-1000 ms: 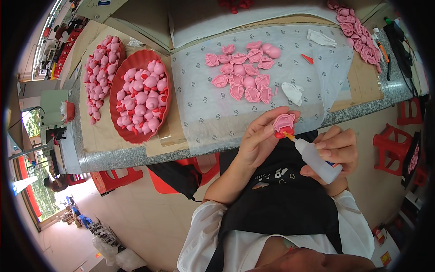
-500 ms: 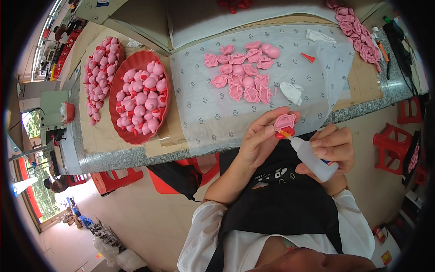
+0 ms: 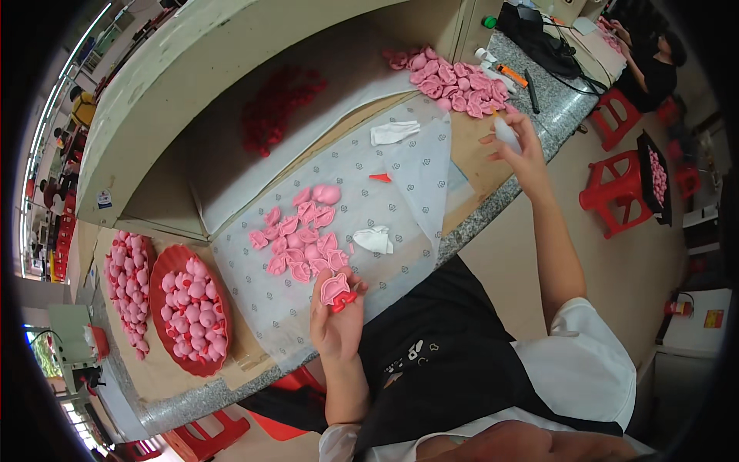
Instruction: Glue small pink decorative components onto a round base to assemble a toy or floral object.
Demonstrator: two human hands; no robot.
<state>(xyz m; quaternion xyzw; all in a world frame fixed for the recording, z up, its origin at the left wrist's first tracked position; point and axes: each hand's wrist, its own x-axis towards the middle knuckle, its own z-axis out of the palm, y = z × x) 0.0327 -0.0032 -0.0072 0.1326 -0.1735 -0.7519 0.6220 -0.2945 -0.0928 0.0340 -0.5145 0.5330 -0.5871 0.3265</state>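
Observation:
My left hand [image 3: 339, 333] holds a hollow pink moulded piece [image 3: 334, 288] with a red part [image 3: 344, 301] at its lower edge, above the front of the sheet. Out at the right, my right hand [image 3: 527, 156] grips a translucent white squeeze bottle [image 3: 507, 135], its yellow nozzle pointing up toward a heap of pink pieces [image 3: 462, 83]. Several loose pink shells [image 3: 299, 269] lie on the printed white sheet [image 3: 258, 304], just beyond my left hand. Rounded pink and red pieces fill a red scalloped tray [image 3: 159, 304] at the left.
A second heap of pink and red pieces [image 3: 127, 281] lies left of the tray. White cloths [image 3: 374, 239] and a red cone-shaped piece [image 3: 379, 178] rest on the sheet. A metal hood [image 3: 138, 115] overhangs the back. Red stools [image 3: 616, 196] and a seated person [image 3: 654, 73] are at right.
My right hand has carried the squeeze bottle away from the pink piece to the far right. My left hand still holds the piece, and the view has turned right.

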